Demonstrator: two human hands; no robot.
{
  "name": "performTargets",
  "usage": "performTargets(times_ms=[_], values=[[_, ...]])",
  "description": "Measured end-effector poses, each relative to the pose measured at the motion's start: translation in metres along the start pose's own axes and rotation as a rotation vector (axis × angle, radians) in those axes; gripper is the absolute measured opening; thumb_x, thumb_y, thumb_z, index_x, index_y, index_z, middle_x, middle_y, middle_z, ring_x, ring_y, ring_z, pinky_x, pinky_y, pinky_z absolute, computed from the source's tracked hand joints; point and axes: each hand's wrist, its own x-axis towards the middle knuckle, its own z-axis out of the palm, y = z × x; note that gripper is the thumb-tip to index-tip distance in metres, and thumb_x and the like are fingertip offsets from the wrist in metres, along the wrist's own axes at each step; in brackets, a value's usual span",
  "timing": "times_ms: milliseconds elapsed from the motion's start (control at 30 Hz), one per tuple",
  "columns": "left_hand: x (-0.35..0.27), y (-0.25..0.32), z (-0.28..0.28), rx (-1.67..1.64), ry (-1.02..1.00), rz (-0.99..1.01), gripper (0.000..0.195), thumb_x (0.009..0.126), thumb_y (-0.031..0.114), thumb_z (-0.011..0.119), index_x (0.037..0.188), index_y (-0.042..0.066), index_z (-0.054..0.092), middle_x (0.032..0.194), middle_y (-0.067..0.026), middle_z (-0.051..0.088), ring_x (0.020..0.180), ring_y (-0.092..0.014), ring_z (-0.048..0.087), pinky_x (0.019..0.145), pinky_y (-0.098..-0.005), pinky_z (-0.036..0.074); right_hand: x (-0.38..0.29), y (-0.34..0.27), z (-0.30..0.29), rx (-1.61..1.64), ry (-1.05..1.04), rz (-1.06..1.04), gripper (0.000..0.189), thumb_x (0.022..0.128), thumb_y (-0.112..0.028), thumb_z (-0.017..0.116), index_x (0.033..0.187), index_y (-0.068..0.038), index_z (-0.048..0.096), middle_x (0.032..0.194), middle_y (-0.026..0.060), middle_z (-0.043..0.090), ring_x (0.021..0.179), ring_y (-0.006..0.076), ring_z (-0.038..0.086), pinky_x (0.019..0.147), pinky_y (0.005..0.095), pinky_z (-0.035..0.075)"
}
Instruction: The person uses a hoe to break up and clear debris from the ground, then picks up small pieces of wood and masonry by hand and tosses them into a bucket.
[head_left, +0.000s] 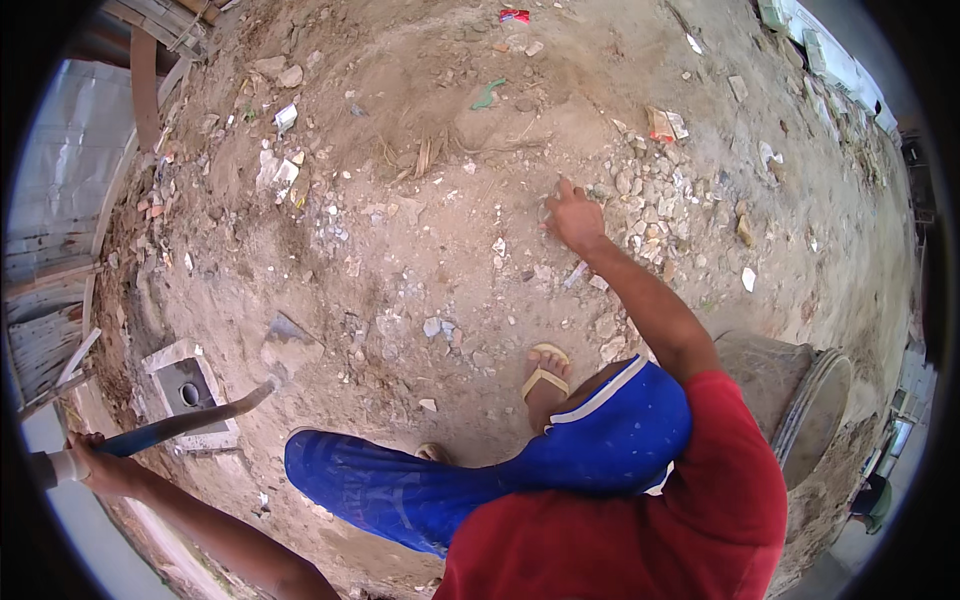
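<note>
At the lower left of the head view, my left hand (105, 465) is closed around the upper end of a shovel's handle (187, 421). The handle slants down to a metal shovel blade (291, 337), which lies on the ground, partly coated with soil. My right hand (574, 216) reaches down to the dirt beside a patch of small stones (649, 221). Its fingers are bent near the ground; whether they pinch something small cannot be told. Below the right forearm lies a clear plastic scrap (576, 274).
A square concrete pit with a pipe opening (190, 394) lies left of my legs. A large dusty bucket (814, 412) lies tipped on its side at the right. Corrugated metal sheets (67, 165) stand at the left, white sacks (832, 56) at the upper right. A person (874, 502) is at the far right.
</note>
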Motion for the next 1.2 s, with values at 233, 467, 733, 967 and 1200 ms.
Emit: performTargets(times_ms=[233, 467, 733, 967, 1200], values=[[0.004, -0.006, -0.002, -0.016, 0.045, -0.007, 0.026, 0.089, 0.021, 0.068, 0.097, -0.003, 0.061, 0.08, -0.007, 0.059, 0.068, -0.014, 0.052, 0.063, -0.0278, 0.043, -0.005, 0.004, 0.018, -0.3, 0.145, -0.314, 0.019, 0.078, -0.022, 0.064, 0.094, -0.011, 0.063, 0.106, 0.008, 0.051, 0.099, 0.0254, 0.057, 0.064, 0.037, 0.056], [0.005, -0.009, 0.001, -0.025, 0.043, 0.006, 0.022, 0.09, 0.019, 0.067, 0.094, -0.002, 0.061, 0.078, -0.0049, 0.058, 0.067, -0.013, 0.051, 0.062, -0.0269, 0.042, -0.001, -0.004, 0.008, -0.275, 0.109, -0.299, 0.015, 0.078, -0.017, 0.061, 0.092, -0.012, 0.061, 0.102, 0.0073, 0.05, 0.096, 0.0259, 0.057, 0.062, 0.0378, 0.056], [0.003, -0.004, 0.002, 0.018, 0.05, 0.002, 0.023, 0.091, 0.021, 0.066, 0.092, -0.002, 0.062, 0.075, -0.0051, 0.056, 0.066, -0.013, 0.05, 0.062, -0.0278, 0.041, 0.055, 0.043, -0.078, 0.051, 0.199, 0.027, 0.027, 0.074, -0.027, 0.07, 0.098, -0.016, 0.068, 0.107, 0.0125, 0.054, 0.09, 0.0334, 0.063, 0.075, 0.0425, 0.054], [0.004, -0.01, 0.006, -0.014, 0.052, 0.007, 0.022, 0.09, 0.018, 0.066, 0.093, -0.003, 0.063, 0.074, -0.0058, 0.057, 0.064, -0.013, 0.05, 0.061, -0.0276, 0.042, 0.07, 0.086, -0.039, 0.236, 0.023, 0.233, 0.042, 0.078, -0.021, 0.064, 0.12, -0.018, 0.062, 0.126, 0.0129, 0.052, 0.099, 0.0374, 0.061, 0.083, 0.0459, 0.052], [0.007, -0.016, -0.016, -0.05, 0.061, 0.0, 0.019, 0.091, 0.01, 0.063, 0.101, -0.006, 0.061, 0.075, -0.0068, 0.057, 0.061, -0.012, 0.05, 0.057, -0.025, 0.043, 0.07, 0.015, -0.052, 0.176, 0.049, 0.07, 0.062, 0.075, -0.012, 0.063, 0.135, -0.012, 0.049, 0.128, 0.0157, 0.051, 0.104, 0.0378, 0.059, 0.089, 0.0451, 0.05]])
